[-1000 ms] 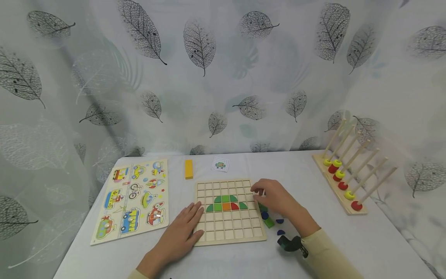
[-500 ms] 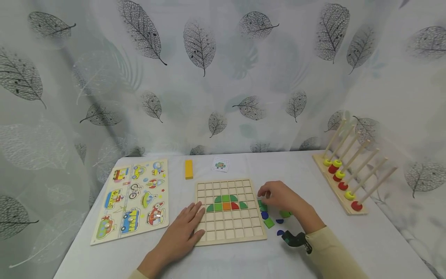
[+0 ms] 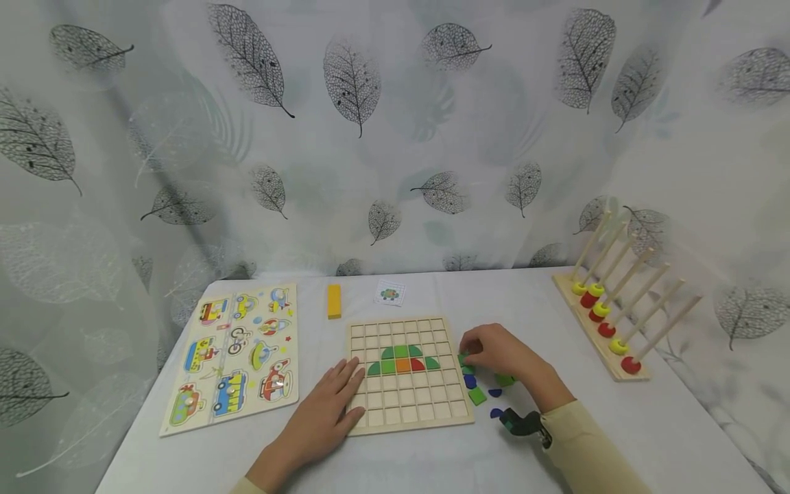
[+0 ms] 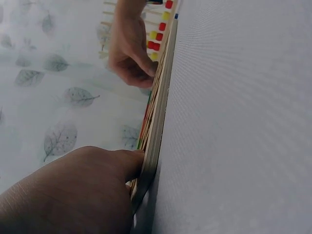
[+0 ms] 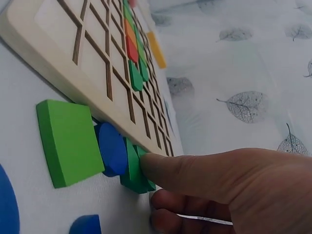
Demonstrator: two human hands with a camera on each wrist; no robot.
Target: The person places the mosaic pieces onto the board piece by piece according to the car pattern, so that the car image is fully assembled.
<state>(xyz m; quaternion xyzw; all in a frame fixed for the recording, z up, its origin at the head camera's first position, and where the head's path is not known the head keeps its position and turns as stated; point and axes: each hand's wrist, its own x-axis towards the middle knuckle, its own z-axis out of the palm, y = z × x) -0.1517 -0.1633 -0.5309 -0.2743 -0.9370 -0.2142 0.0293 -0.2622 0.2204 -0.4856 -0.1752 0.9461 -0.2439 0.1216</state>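
White tabletop: left hand point(image 3: 327, 405) flat on grid board point(image 3: 405, 374); right hand point(image 3: 494, 350) pinches upright green piece point(image 5: 136, 168).

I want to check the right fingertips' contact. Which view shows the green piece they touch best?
The right wrist view: the green piece fills the foreground, with the right hand fingertip on it. The head view shows it small and partly covered. The left wrist view hides it.

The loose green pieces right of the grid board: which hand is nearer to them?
Right. The right hand has its fingers on the green pieces; the left hand rests on the grid board's opposite, left edge.
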